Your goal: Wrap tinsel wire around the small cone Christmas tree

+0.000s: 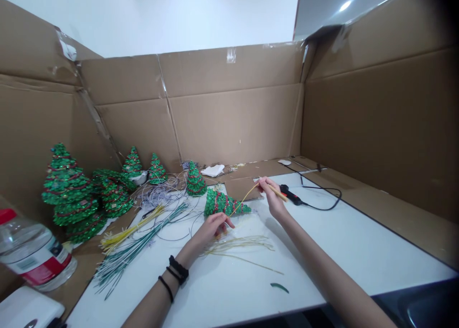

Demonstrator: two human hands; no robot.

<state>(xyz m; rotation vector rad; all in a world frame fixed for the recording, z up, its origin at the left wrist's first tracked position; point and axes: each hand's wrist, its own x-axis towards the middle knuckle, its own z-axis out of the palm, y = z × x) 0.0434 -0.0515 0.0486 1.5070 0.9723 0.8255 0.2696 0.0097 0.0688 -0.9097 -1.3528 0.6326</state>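
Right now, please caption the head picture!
Yellow strand runs from right hand to left hand by a sideways miniature Christmas tree.

- A clear plastic bottle [59,273] with a red cap [7,215] and a red-and-white label, at the left
- A white case [25,306] in the near left corner, in front of the bottle
- Brown cardboard walls [233,117] around the white tabletop [358,242], with clear tape [231,55] on the back one
- Crumpled white paper [213,170] near that wall
- A bright ceiling light [344,5], upper right
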